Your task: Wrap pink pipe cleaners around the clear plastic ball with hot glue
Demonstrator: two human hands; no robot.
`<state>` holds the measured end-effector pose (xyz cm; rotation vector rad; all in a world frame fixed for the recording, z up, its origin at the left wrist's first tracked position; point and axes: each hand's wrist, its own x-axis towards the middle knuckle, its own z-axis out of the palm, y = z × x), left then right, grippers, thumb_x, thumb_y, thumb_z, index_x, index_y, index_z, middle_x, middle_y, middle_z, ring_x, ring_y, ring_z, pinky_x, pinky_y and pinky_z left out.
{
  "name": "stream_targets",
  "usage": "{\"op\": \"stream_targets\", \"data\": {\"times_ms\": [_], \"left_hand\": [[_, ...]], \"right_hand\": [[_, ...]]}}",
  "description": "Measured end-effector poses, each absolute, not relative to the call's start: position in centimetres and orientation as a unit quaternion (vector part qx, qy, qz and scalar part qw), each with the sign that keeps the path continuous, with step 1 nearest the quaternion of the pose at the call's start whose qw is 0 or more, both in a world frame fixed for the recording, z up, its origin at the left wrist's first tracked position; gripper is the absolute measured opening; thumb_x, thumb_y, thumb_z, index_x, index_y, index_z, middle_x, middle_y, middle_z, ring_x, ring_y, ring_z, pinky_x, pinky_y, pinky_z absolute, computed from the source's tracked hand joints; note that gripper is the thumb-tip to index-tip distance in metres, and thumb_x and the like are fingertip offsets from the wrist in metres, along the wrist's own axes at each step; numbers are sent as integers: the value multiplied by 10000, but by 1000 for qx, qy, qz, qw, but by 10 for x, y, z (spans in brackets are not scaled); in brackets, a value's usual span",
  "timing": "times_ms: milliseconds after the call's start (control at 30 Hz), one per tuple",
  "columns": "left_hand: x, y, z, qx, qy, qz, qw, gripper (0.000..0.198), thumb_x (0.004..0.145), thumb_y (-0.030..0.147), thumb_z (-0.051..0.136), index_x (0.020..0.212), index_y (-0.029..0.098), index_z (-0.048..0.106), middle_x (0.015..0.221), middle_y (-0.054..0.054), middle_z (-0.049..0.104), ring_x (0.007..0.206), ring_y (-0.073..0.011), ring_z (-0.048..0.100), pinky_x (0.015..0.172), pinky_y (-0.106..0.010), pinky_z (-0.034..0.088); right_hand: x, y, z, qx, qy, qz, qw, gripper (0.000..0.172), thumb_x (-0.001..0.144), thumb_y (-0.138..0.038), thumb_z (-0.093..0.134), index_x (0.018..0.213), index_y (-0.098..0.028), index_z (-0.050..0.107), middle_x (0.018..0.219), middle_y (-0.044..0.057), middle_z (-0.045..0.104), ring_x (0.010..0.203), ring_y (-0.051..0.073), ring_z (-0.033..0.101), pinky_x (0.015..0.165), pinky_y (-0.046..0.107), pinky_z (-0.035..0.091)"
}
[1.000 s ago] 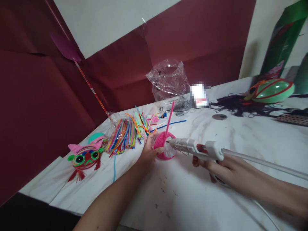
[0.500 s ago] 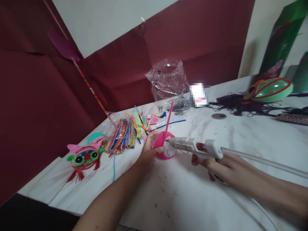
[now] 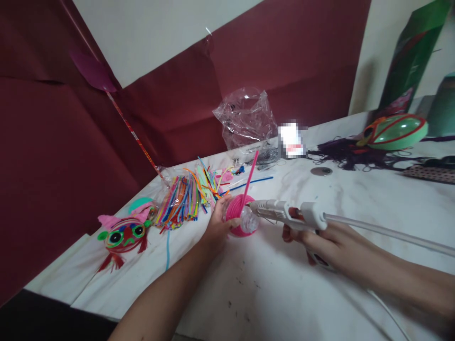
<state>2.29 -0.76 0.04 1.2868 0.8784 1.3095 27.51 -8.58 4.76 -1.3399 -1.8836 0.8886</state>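
Note:
My left hand (image 3: 220,222) is closed around a clear plastic bottle (image 3: 250,220) wound with bright pink pipe cleaner (image 3: 237,204). One loose end of the pipe cleaner stands up from the coil, leaning right. My right hand (image 3: 316,244) grips a white hot glue gun (image 3: 284,213) by its handle. Its nozzle points left, close to the pink coil; whether it touches I cannot tell. A long clear glue stick (image 3: 384,232) sticks out of the gun's back end.
Left of my hands lie a bundle of coloured pipe cleaners (image 3: 179,201) and a decorated mask-like craft (image 3: 124,234). A clear plastic bag (image 3: 245,118) and a blurred-out bright object (image 3: 292,140) stand behind. At right are dark purple threads (image 3: 344,151) and a green balloon-shaped craft (image 3: 398,132).
The bottle has turned slightly in my left hand, so more of its clear end shows. The glue gun's nozzle stays near the coil. The whole view has shifted a little.

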Motion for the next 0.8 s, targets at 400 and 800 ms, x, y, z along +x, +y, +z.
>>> {"op": "stream_targets", "data": {"times_ms": [400, 800], "left_hand": [[25, -9, 2, 534, 361, 549, 533, 706, 539, 223, 813, 1191, 280, 549, 1339, -63, 576, 1311, -334, 480, 1063, -461, 404], [24, -9, 2, 530, 357, 548, 539, 740, 517, 211, 837, 1195, 270, 546, 1340, -76, 578, 1283, -343, 499, 1070, -458, 394]], "right_hand": [[270, -92, 51, -501, -720, 355, 322, 325, 837, -434, 410, 785, -231, 659, 782, 33, 682, 559, 177, 630, 570, 312, 513], [276, -82, 51, -531, -720, 335, 297, 316, 850, -427, 383, 714, -241, 600, 586, -5, 623, 544, 208, 619, 541, 330, 459]]}}
